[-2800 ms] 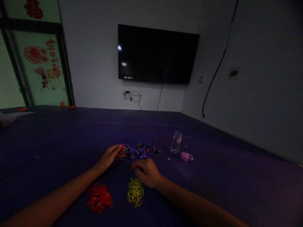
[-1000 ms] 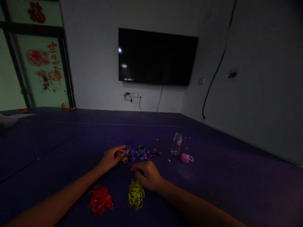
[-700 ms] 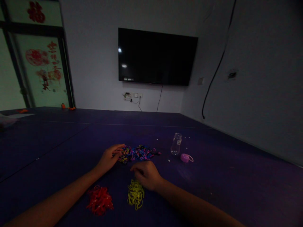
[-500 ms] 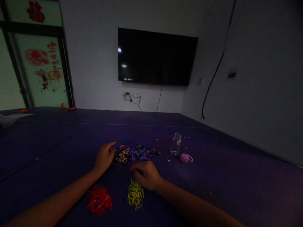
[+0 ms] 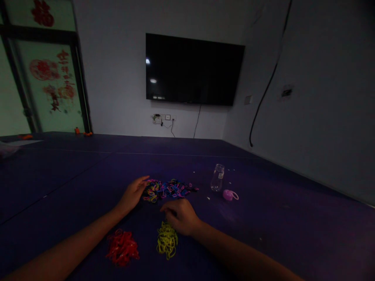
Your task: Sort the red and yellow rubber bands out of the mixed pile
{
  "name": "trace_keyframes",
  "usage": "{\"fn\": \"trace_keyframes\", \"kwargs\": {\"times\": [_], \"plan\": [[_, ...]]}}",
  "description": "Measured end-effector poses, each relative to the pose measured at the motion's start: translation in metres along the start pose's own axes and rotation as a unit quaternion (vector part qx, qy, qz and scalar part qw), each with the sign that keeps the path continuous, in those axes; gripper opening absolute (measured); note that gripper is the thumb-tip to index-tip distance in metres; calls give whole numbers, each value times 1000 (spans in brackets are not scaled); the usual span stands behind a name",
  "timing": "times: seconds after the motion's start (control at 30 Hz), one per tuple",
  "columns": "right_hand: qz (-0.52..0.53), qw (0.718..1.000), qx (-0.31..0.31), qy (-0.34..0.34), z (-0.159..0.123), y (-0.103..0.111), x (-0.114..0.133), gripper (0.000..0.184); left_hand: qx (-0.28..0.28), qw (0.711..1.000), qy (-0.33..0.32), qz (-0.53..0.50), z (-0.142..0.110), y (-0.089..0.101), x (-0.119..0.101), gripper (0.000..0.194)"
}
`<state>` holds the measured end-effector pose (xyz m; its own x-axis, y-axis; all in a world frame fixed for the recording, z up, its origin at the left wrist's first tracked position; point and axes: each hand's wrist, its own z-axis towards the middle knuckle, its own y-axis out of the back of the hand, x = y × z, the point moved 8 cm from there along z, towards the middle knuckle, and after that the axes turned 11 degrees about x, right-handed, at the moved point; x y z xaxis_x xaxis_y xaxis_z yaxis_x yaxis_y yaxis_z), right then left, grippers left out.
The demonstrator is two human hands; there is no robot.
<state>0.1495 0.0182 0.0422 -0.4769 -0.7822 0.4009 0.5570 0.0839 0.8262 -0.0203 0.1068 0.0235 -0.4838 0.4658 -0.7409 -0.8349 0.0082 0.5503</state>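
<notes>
A mixed pile of small rubber bands (image 5: 170, 189), in blue, pink, black and yellow, lies on the dark purple surface. At its left edge is my left hand (image 5: 134, 195), fingers stretched out and tips at the bands; I see nothing held in it. My right hand (image 5: 182, 216) rests just in front of the pile with its fingers curled inward. Whatever those fingers hold, if anything, is hidden. Partly under the right hand sits a heap of yellow rubber bands (image 5: 167, 241). A heap of red rubber bands (image 5: 123, 248) lies to its left, by my left forearm.
To the right of the pile stands a clear bottle (image 5: 217, 178) without its lid. Beside it lies a pink cap with a loop (image 5: 228, 195). Small white scraps (image 5: 208, 198) are scattered nearby. A television (image 5: 195, 70) hangs on the far wall.
My left hand has moved slightly right, and its fingers now reach over the left edge of the mixed pile. My right hand has stayed nearly still.
</notes>
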Motion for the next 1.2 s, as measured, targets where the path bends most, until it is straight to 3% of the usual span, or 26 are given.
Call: {"fn": "trace_keyframes", "kwargs": {"times": [0.13,0.23,0.37,0.57,0.7,0.8,0.93,1.07,1.2], "plan": [[6,1000,-4,12,0,1,2,31,-39,992,11,117,2,8,6,38],[8,1000,-4,15,0,1,2,30,-6,986,75,149,5,1,24,41],[3,1000,1,7,0,0,1,30,64,996,53,35,6,-17,27,52],[4,1000,3,6,0,0,1,31,99,993,15,-55,2,-22,11,53],[1,1000,0,4,0,1,0,31,65,995,0,80,2,-16,2,58],[-3,1000,5,2,0,0,-1,31,95,975,25,198,3,-21,4,71],[-12,1000,8,-1,0,-2,-2,30,134,964,6,228,1,-28,-2,78],[-8,1000,6,0,0,-1,-2,30,99,971,-34,217,-3,-23,-17,70],[-9,1000,8,-2,0,-1,-2,30,17,974,-95,203,-10,-10,-42,43]]}}
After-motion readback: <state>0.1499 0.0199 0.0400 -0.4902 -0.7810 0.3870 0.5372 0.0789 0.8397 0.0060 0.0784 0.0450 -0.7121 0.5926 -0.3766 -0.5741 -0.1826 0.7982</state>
